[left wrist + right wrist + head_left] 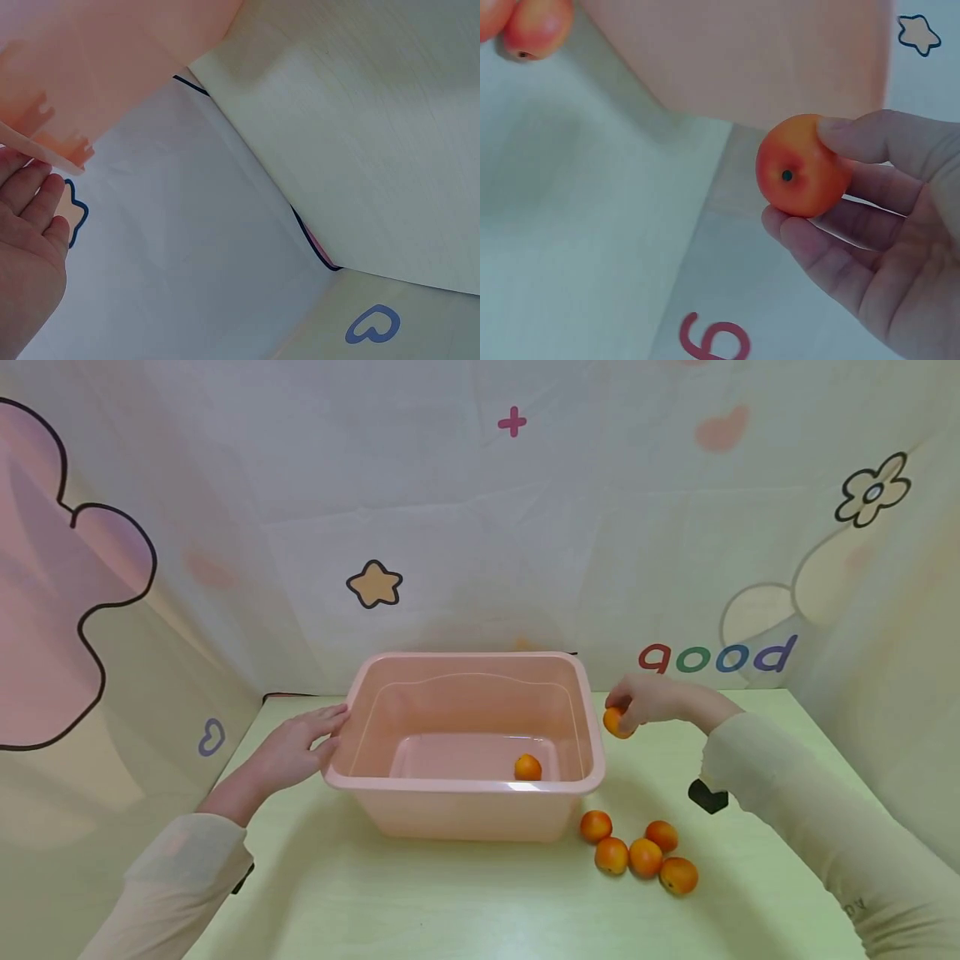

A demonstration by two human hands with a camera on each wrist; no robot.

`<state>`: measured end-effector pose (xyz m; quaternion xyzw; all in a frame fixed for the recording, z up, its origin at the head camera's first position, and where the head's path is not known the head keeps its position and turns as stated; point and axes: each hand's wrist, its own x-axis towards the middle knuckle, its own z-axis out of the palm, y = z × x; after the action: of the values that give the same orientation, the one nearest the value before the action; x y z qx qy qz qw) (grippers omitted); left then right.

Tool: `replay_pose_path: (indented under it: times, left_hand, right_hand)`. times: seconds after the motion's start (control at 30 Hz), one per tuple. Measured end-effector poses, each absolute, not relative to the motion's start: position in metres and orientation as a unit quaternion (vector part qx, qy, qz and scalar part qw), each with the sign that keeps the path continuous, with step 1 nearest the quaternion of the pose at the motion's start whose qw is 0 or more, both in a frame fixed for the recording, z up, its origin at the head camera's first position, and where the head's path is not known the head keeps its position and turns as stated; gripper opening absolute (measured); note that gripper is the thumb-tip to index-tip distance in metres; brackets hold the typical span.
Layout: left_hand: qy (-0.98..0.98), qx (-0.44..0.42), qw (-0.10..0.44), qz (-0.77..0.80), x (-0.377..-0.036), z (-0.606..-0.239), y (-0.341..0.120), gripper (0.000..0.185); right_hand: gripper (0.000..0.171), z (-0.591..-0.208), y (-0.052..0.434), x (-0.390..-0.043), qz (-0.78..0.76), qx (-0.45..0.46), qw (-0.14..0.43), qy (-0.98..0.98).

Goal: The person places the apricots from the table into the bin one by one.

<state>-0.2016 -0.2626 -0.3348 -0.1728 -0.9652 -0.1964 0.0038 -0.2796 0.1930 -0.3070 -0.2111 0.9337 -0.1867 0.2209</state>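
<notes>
A pink plastic basin point(468, 814) stands on the table. My left hand point(296, 750) touches its left rim, fingers mostly straight; in the left wrist view the fingertips lie against the rim point(45, 154). To the right of the basin, my right hand point(651, 700) pinches a small orange-red apple point(802, 166) between thumb and fingers, above the table and just outside the right rim. Inside the basin, one apple point(528, 767) lies on the floor toward the front right. Several more apples point(645, 857) sit together on the table by the basin's front right corner.
The pale green table point(420, 902) extends in front of the basin and to both sides. Behind it hangs a light curtain point(465, 527) with printed shapes and letters. Dark patches point(708, 797) show near the right forearm.
</notes>
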Motion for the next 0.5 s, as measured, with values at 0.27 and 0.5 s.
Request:
replay_pose_path:
  times: [0.27, 0.5]
  left_hand:
    - [-0.966, -0.174, 0.005, -0.191, -0.201, -0.334, -0.262, 0.048]
    - [-0.966, -0.172, 0.001, -0.195, -0.201, -0.334, -0.262, 0.048]
  right_hand:
    - [0.014, -0.271, 0.186, -0.286, -0.154, -0.23, 0.185, 0.943]
    - [0.016, -0.242, 0.166, -0.288, -0.137, -0.247, 0.168, 0.944]
